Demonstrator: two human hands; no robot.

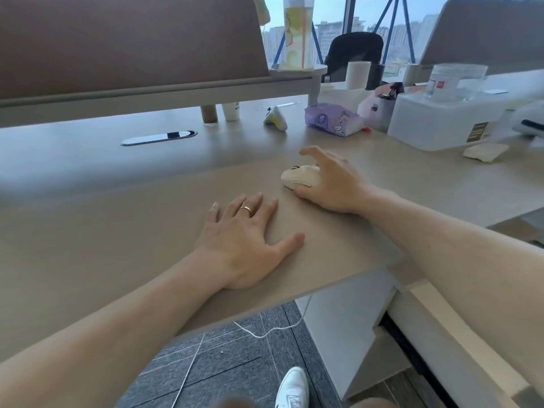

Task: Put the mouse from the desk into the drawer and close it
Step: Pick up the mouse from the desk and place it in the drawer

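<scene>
A cream-white mouse (297,176) lies on the beige desk (117,231), right of centre. My right hand (332,184) covers its right side, thumb against its near edge and fingers arched over its back. My left hand (244,240) rests flat on the desk with fingers spread, a ring on one finger, a short way to the left of the mouse and nearer to me. A grey cabinet (347,328) stands below the desk's right end; no open drawer shows.
At the back of the desk are a purple tissue pack (332,119), a white box (441,122), a folded white cloth (485,152), small cups (231,111) and a cable port (159,137). A brown partition (126,42) rises behind. A white cable (265,332) trails across the floor by my shoe (293,388).
</scene>
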